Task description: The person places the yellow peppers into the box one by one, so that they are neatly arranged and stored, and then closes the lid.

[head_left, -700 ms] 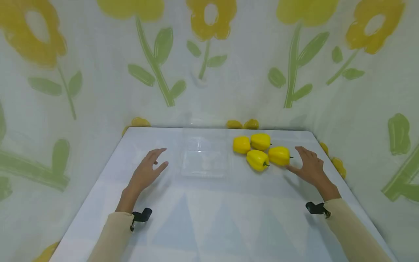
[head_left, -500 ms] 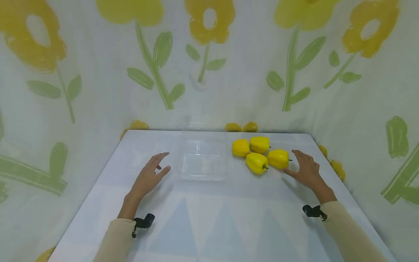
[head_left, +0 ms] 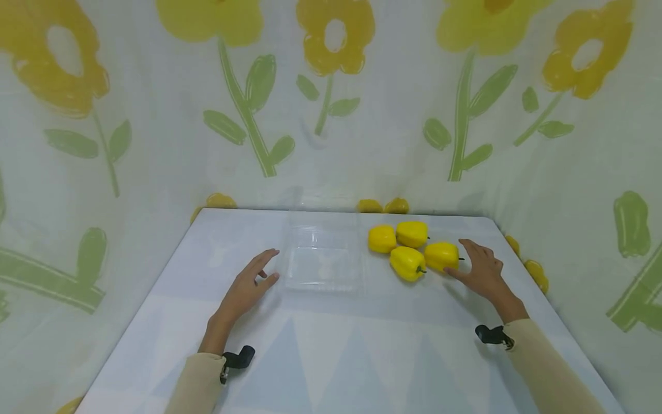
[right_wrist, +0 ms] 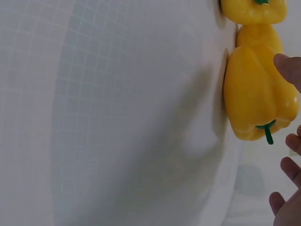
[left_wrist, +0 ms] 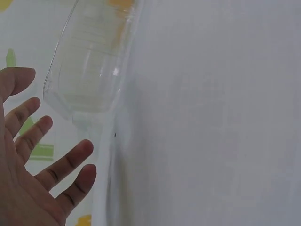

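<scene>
Several yellow bell peppers sit in a cluster on the table. My right hand is at the rightmost bell pepper, thumb on its near side and fingers beyond its stem end. In the right wrist view the thumb overlaps that bell pepper; whether it touches I cannot tell. A clear plastic box, its lid raised at the back, stands left of the peppers. Beside the box's left side my left hand holds nothing, its fingers spread apart in the left wrist view, near the box's wall.
The other bell peppers lie between the box and my right hand, close against one another. A white table with pale blue triangles spans the view. Flower-printed cloth hangs directly behind the table's far edge.
My left hand has moved right, closer to the clear box. The right hand has shifted slightly left, its thumb now over the rightmost bell pepper. The peppers keep their places.
</scene>
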Tool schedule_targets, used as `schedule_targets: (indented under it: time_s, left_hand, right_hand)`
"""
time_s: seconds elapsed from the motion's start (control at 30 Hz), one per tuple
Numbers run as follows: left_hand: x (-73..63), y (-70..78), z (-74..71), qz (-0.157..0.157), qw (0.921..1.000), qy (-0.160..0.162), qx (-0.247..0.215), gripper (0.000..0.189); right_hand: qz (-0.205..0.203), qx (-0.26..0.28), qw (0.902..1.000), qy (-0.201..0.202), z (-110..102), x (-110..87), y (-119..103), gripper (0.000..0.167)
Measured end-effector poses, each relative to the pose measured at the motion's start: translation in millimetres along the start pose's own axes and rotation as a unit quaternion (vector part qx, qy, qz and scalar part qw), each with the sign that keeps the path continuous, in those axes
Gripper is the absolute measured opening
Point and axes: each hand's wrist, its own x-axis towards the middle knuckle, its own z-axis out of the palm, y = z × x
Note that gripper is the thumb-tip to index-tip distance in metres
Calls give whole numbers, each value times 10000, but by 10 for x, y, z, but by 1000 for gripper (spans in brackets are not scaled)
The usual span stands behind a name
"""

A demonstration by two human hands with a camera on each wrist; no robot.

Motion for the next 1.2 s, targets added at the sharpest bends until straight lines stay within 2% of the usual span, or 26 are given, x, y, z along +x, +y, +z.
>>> schedule_targets:
  time_s: [0.3, 0.63, 1.2]
  left_hand:
    - [30, -25, 112, 59, 9999, 75, -50, 56]
    - [14, -44, 120, 28, 9999, 103, -17, 51]
    - [11, -69, 153, -21, 9999, 78, -150, 52]
  right_hand:
    - [18, 102, 9999, -56, 81, 43, 66, 97]
    - [-187, 183, 9997, 32, 111, 89, 91, 91]
    - [-262, 253, 9991, 206, 75, 138, 54, 74]
